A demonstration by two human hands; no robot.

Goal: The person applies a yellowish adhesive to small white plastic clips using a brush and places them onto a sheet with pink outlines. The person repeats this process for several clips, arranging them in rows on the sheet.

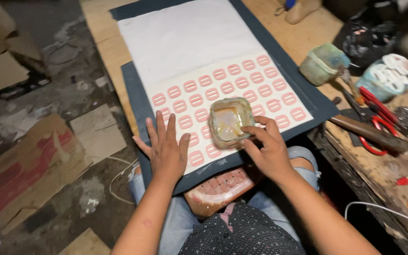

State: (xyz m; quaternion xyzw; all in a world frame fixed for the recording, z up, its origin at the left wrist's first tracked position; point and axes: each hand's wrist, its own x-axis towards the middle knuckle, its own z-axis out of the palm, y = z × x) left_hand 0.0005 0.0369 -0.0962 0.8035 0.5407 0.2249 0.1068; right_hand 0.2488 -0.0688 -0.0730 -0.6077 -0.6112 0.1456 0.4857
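Fingers of the right hand [271,152] clamp the glue tub [231,121]; at nine o'clock the left hand [165,150] lies flat, fingers spread, pinning the sticker sheet [223,89].

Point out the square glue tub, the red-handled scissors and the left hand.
square glue tub [230,120], head view, on its amber inside.
red-handled scissors [377,123], head view, on a red handle.
left hand [166,150], head view, back of hand.

A sheet of small oval pieces [227,89] lies on a board [140,101] across the person's lap. The left hand [166,151] rests flat on the sheet's near edge; just right of it the right hand [267,148] touches a small tub [230,120] standing on the sheet. Right of the board, on the counter [308,45], lie a jar [322,63], scissors [376,115] and a hammer [371,133].
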